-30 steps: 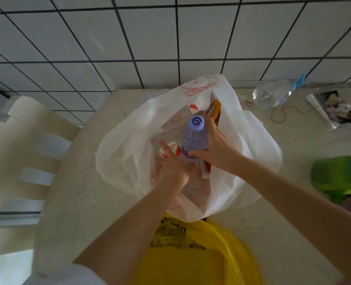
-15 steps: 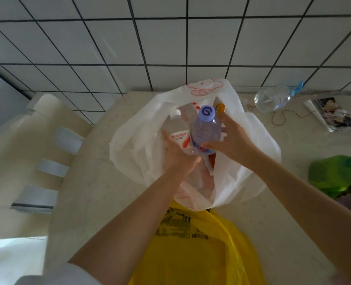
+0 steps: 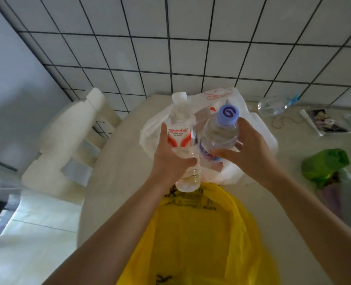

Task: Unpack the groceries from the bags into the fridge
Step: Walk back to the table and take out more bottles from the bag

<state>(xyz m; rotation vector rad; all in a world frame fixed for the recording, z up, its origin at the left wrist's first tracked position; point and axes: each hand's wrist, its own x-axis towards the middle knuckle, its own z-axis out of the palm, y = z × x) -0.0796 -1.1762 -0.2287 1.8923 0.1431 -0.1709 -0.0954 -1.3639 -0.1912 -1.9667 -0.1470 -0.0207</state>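
My left hand (image 3: 171,159) curls round the white-capped bottle (image 3: 183,140), right hand (image 3: 246,150) round the purple-capped bottle (image 3: 219,132). Both are up over the white bag (image 3: 258,128) at the table's far edge, side by side, caps pointing away. Fridge not in view.

Seen from above, two bare arms reach up from the bottom of the frame. The left hand (image 3: 171,159) grips a clear plastic water bottle with a white cap and red-and-white label (image 3: 181,138). The right hand (image 3: 250,153) grips a clear plastic water bottle with a lilac cap (image 3: 218,132). Both are held just above a white plastic bag (image 3: 258,128) at frame centre. A yellow plastic bag (image 3: 201,233) fills the lower centre, on a pale speckled table (image 3: 119,177). A green plastic bag (image 3: 324,167) sits at right.
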